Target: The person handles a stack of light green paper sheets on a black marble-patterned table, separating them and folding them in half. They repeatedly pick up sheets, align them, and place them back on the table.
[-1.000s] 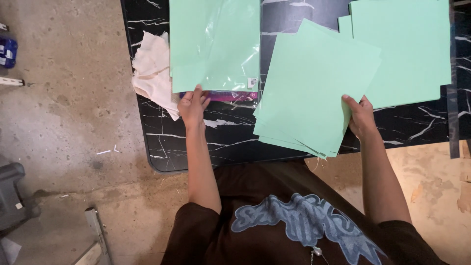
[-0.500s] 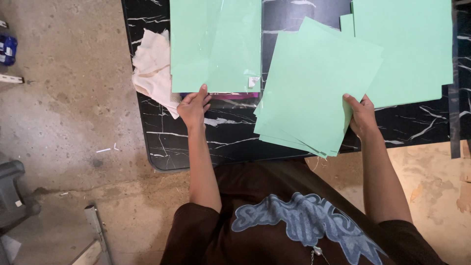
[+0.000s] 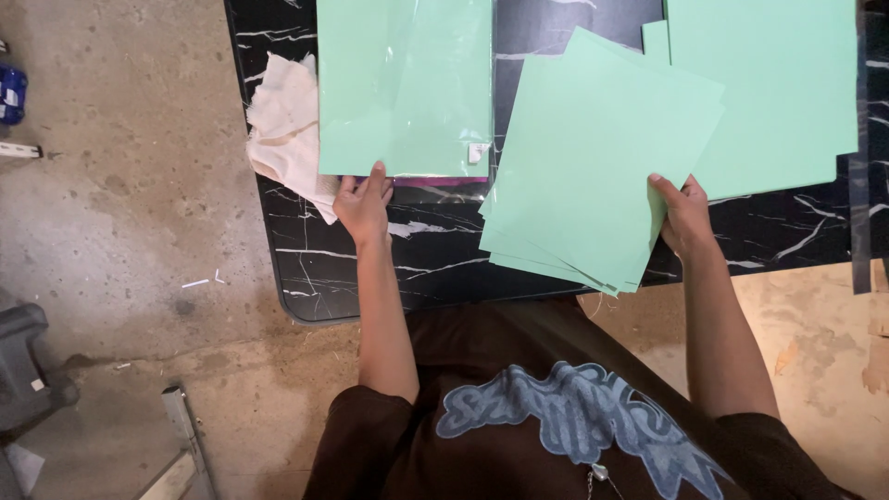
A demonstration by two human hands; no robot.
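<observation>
My left hand pinches the near edge of a clear plastic pack of mint-green paper lying on the black marble-patterned table. A purple sheet peeks out under that pack. My right hand grips the right edge of a fanned stack of mint-green sheets, held tilted above the table's near edge. More mint-green sheets lie flat at the far right.
A crumpled cream cloth sits at the table's left edge, beside the pack. Concrete floor lies to the left, with a grey object and a metal piece. Plywood flooring shows on the right.
My left hand and the plastic pack have shifted slightly, covering more of the purple sheet. The right hand and its stack have barely moved.
</observation>
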